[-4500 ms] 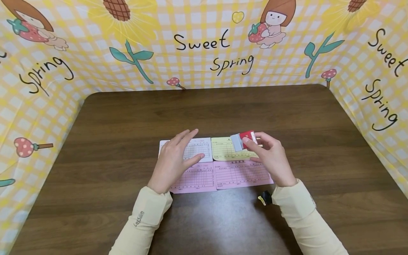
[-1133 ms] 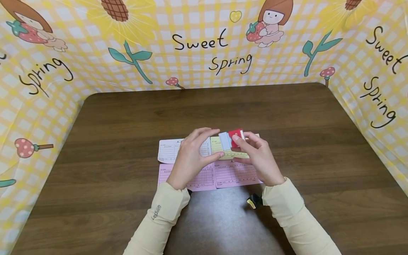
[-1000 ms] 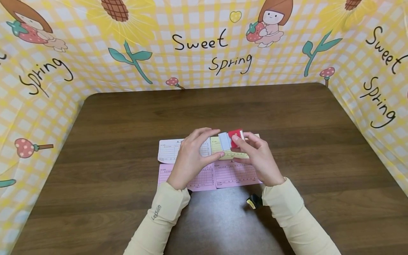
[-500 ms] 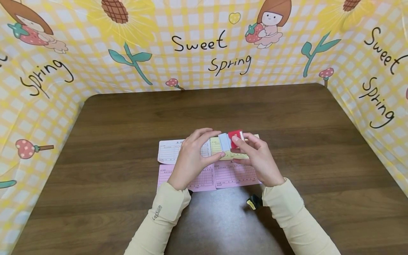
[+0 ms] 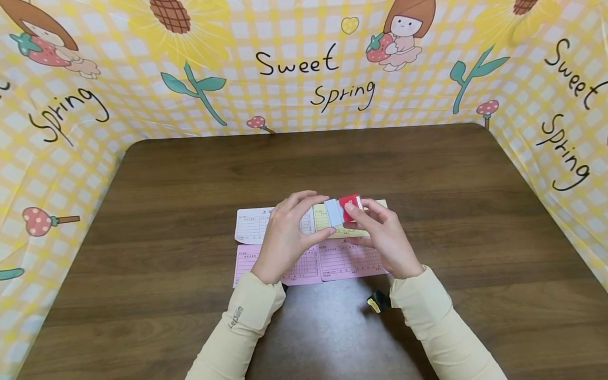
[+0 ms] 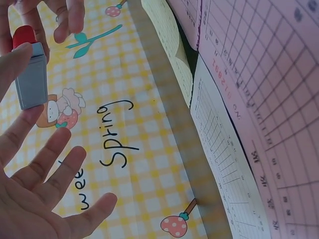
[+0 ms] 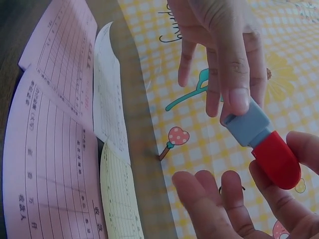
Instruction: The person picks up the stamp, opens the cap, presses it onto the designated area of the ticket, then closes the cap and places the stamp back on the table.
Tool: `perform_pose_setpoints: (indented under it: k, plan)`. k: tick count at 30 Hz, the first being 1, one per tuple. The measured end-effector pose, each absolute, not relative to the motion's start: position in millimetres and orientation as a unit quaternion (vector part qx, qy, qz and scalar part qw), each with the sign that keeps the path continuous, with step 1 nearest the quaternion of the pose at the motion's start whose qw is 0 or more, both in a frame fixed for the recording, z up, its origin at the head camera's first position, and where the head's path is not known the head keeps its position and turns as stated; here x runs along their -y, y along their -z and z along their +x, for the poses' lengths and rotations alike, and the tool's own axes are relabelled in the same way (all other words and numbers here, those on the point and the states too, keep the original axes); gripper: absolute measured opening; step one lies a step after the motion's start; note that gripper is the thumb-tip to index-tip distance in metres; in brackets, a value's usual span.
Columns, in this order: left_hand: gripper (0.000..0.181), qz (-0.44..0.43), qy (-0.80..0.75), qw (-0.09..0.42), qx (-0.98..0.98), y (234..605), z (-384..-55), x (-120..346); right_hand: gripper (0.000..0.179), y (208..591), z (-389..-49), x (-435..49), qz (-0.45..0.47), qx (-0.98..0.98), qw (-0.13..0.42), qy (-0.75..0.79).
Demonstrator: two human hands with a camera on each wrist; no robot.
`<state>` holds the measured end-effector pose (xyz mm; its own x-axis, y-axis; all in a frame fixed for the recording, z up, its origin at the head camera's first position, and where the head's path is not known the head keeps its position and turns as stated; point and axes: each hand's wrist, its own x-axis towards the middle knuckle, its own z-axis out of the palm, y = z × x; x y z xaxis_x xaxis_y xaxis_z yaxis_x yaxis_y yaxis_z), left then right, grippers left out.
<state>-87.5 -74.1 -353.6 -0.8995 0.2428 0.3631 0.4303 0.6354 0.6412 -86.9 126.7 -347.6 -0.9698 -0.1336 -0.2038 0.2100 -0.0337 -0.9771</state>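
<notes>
Hands, head view: since the earliest frame the left hand [image 5: 285,235] has come right and the right hand [image 5: 391,235] has gone left – the red body [image 5: 348,200] with its blue-grey end [image 5: 334,212] now sits between both.
Left hand grip: forefinger and thumb pinch the blue-grey end across opposite edges.
Right hand grip: pinches the red body, thumb on its upper face.
Red body's place: raised over the yellow slip [image 5: 322,228], aligned left to right with the blue-grey end.
Slips on the brown table [image 5: 237,169]: white slip [image 5: 250,224] far left, yellow far right, left pink slip [image 5: 246,258] and right pink slip [image 5: 351,264] on the near side.
Left wrist view: forefinger tip meets the blue-grey outer end; the remaining left fingers are spread, holding nothing.
Right wrist view: a narrower neck [image 7: 260,136] shows between the parts – not flush.
Advice on the two-part grip: in my judgement, keep both parts in one line, grip firmly by the sides, apply force evenly without twisting, and stay clear of the slips.
</notes>
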Motion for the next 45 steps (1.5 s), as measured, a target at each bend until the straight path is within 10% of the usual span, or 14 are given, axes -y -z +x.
perform_pose_setpoints:
  k: [45]
  plan:
    - [0.056,-0.161,0.331,0.131,0.920,349.2,-83.4,114.3,0.044,338.2,-87.3,-134.6,0.042,-0.758,0.121,0.639]
